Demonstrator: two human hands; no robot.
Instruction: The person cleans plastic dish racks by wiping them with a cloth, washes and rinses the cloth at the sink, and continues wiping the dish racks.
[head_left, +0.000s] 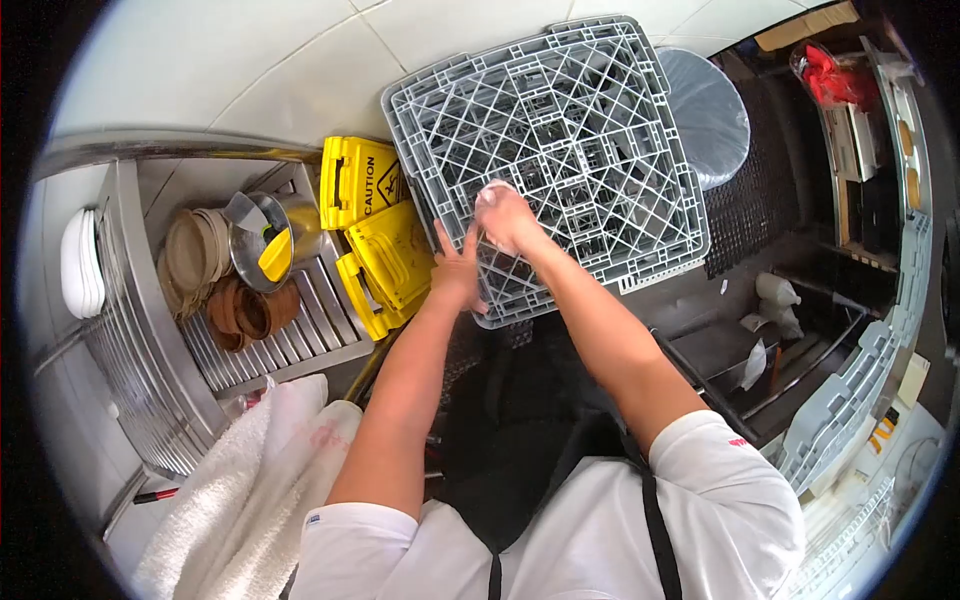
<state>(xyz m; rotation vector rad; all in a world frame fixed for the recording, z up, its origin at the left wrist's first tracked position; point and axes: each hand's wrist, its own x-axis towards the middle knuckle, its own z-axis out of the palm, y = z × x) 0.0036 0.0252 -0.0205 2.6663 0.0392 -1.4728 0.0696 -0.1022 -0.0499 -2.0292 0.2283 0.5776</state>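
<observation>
A stack of grey plastic crates (571, 148) with a lattice face stands in front of me against the tiled wall. My right hand (507, 220) is closed over the lattice, left of its middle. A small white crumpled cloth (496, 187) shows at its fingers, partly hidden by the hand. At the crate's near left edge, my left hand (458, 272) rests with its fingers spread, holding nothing. Just left of it stand yellow caution signs (385, 255), one marked "CAUTION".
On the left, a steel slatted rack (300, 335) bears brown bowls (250, 312), stacked plates (195, 245) and a metal pot (262, 235). White towels (235, 490) hang nearer me. A plastic-covered round container (707, 115) stands right of the crates. Grey folded crates (850, 390) line the far right.
</observation>
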